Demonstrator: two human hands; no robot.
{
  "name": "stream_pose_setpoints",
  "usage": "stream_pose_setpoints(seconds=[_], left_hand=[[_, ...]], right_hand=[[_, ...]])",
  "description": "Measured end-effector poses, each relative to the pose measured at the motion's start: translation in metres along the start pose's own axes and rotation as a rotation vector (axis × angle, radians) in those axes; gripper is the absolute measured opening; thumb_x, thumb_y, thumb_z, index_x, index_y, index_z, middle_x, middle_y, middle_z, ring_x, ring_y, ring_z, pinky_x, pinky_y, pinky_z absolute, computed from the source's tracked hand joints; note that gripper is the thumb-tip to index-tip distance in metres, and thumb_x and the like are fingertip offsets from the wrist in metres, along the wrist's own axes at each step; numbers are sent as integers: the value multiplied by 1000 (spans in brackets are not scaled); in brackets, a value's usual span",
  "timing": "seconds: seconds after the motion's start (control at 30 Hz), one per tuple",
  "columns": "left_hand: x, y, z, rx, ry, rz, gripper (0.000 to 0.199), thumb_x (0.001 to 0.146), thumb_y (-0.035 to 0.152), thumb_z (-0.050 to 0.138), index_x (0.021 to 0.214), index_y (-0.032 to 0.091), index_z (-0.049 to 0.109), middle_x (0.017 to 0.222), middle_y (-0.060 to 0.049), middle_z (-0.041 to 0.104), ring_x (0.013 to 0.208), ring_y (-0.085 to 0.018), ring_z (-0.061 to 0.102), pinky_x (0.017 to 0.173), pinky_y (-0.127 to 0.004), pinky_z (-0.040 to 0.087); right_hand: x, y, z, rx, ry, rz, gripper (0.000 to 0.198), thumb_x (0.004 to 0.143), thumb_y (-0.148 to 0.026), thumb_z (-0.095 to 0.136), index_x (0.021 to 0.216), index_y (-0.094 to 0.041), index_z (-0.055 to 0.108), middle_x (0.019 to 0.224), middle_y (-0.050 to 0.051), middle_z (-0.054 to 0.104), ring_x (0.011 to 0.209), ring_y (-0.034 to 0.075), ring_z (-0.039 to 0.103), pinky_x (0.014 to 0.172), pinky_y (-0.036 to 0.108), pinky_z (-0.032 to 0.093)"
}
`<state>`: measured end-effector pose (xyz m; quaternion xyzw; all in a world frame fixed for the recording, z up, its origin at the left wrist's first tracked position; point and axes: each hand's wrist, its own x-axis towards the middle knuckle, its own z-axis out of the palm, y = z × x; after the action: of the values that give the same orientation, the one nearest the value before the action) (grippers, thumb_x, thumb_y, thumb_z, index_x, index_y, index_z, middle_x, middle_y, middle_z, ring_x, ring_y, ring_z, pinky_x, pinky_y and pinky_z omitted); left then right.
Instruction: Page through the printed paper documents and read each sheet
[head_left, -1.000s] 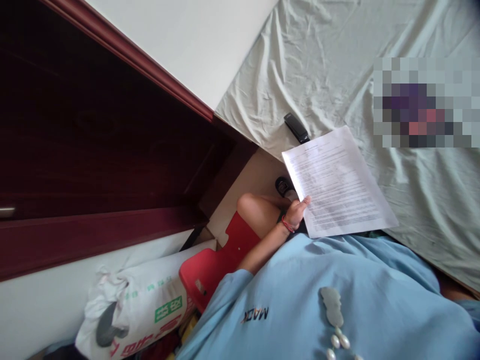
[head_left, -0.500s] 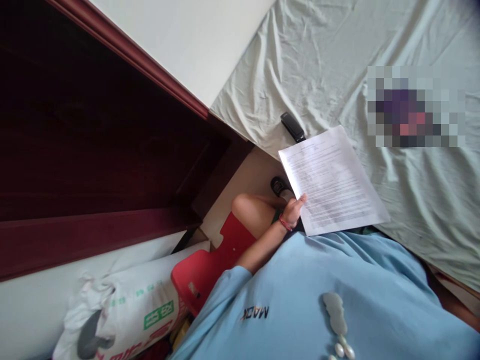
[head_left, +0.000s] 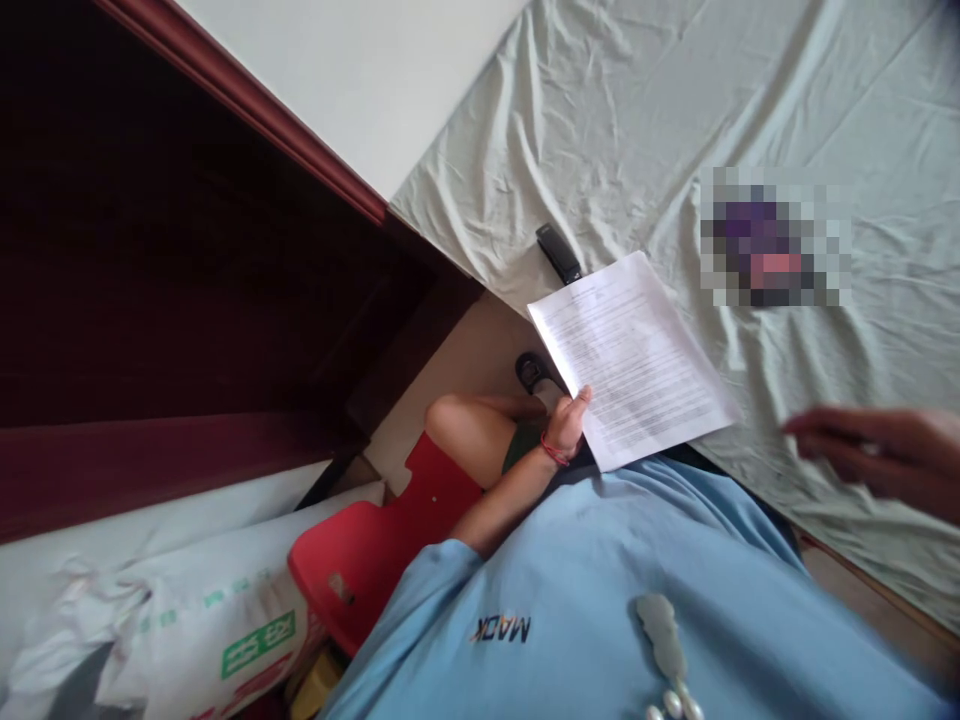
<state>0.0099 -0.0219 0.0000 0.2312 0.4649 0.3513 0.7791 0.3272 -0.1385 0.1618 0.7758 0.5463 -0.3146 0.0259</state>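
My left hand, with a red cord at the wrist, pinches the left edge of a printed sheet of paper, possibly several sheets. The thumb lies on top of the print and the other fingers are hidden underneath. The paper is tilted over the edge of the cloth-covered surface, close to my blue shirt. At the right, my right hand is over the cloth, a little apart from the paper and blurred by motion. Its fingers stretch to the left with a gap between them, and nothing shows in it. Just beyond the paper's top edge lies a black stapler.
A pale green cloth with wrinkles covers the surface. A blurred-out dark purple and pink item lies on it. To the left are dark wooden furniture, a red plastic seat and a white printed sack.
My right hand has come into view from the right edge. The whole view has shifted, so the paper and stapler appear slightly further left. My left hand keeps its hold on the paper.
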Motion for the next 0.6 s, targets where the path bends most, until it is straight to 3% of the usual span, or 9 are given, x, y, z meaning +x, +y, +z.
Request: stream_pose_setpoints(seconds=[0.03,0.1,0.13,0.23,0.33,0.43,0.6], left_hand=[[-1,-2,2,-7,9,-2,67,67,68,97,101,11,83,114,-19,85,137,-42,70,124,-54,50],[-2,-6,8,-17,29,-3,70,67,70,96,101,10,84,113,-20,85,134,-43,72,122,-55,51],[-1,-9,10,-22,40,0,72,67,71,96,101,9,84,113,-20,85,132,-43,73,121,-55,52],[2,-20,17,-30,63,11,75,66,74,94,103,10,85,114,-19,85,128,-43,75,120,-55,52],[5,-29,18,-27,80,24,72,68,73,94,103,12,86,117,-17,85,129,-40,74,122,-52,51],[6,-31,16,-20,93,27,69,68,72,94,105,14,86,121,-15,85,131,-39,73,123,-52,51],[5,-21,11,87,57,22,71,73,75,90,111,15,85,119,-15,85,128,-38,75,119,-53,54]], right_hand=[[25,-6,-2,-32,-44,13,17,105,-23,71,118,-29,81,86,9,77,65,17,64,69,33,49],[71,-20,-6,-122,91,33,23,108,-27,68,127,-20,78,106,16,81,77,21,68,80,37,46],[90,-27,-6,-102,81,9,26,111,-30,63,129,-17,77,110,18,81,82,21,68,81,36,44],[126,-43,1,-36,42,17,33,114,-35,53,126,-15,78,109,16,81,85,21,65,79,34,41],[140,-42,14,39,74,8,34,109,-40,57,117,-17,81,97,12,80,78,22,63,74,33,40],[148,-32,26,187,150,-5,36,95,-48,64,106,-20,84,84,8,79,72,23,64,72,34,42],[155,-24,36,336,176,-78,40,82,-51,62,95,-19,83,82,10,79,73,24,66,74,36,45]])
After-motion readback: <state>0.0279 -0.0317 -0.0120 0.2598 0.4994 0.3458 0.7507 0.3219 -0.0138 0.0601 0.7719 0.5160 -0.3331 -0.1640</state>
